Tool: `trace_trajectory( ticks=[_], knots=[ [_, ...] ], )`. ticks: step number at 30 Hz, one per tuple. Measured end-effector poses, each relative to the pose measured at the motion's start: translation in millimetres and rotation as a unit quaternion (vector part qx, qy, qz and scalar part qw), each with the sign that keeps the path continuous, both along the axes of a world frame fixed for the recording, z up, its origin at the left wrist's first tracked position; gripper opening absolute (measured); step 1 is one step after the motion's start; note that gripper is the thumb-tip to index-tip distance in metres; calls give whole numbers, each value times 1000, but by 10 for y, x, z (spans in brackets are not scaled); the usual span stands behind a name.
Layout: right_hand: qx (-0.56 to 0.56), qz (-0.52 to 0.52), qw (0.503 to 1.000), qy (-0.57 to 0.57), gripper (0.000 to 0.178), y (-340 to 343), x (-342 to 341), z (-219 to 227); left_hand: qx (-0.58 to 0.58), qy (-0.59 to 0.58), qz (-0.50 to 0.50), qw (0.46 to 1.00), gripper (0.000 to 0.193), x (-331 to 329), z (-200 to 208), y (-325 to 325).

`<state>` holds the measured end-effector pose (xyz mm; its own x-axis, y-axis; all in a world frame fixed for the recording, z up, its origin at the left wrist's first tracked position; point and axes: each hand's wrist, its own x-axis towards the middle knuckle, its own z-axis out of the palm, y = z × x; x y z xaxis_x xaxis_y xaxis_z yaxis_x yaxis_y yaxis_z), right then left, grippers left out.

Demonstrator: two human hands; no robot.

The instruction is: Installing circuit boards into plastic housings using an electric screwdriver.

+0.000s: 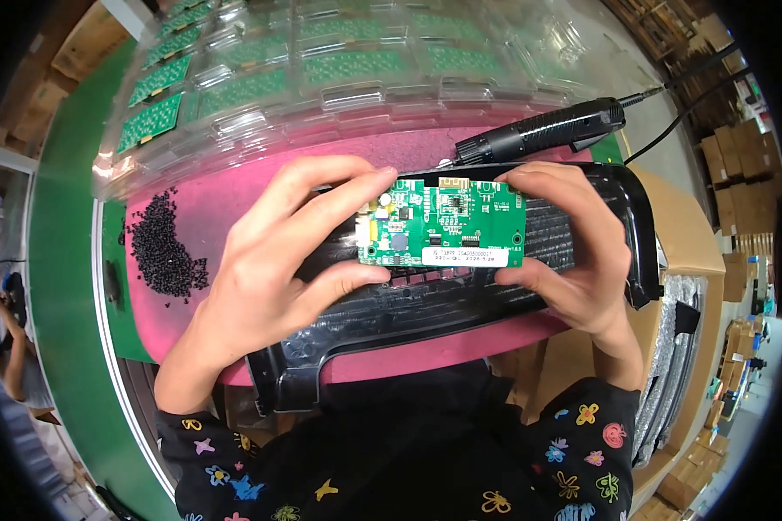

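Observation:
Between my two hands is a green circuit board, its component side facing up and a white label along its near edge. My left hand pinches the board's left end, thumb at the near edge and fingers at the far edge. The right end is gripped the same way by my right hand. Below the board lies a long glossy black plastic housing, partly hidden by my hands and the board. Just beyond it rests a black electric screwdriver with a cable.
A pink mat lies under the housing. Small black screws are heaped at its left. Clear plastic trays holding several green boards stand at the back. At right is an open cardboard box with wrapped parts. Another person's arm shows far left.

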<state>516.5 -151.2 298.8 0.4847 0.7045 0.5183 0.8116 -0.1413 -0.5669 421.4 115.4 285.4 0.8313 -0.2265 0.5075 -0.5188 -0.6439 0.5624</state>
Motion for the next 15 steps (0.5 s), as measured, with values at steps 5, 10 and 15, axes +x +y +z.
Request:
trace_trajectory(
  ticks=[5, 10, 15],
  knots=[
    [-68, -2, 993, 98, 59, -55, 9, -224, -7, 135, -5, 991, 66, -38, -72, -99],
    [-130, 2, 983, 126, 57, -74, -17, -369, 106, 223, -35, 969, 56, 5, -103, -118],
    [-164, -9, 979, 118, 55, -70, -17, -375, 118, 228, -41, 965, 56, 25, -129, -124]
  ],
)
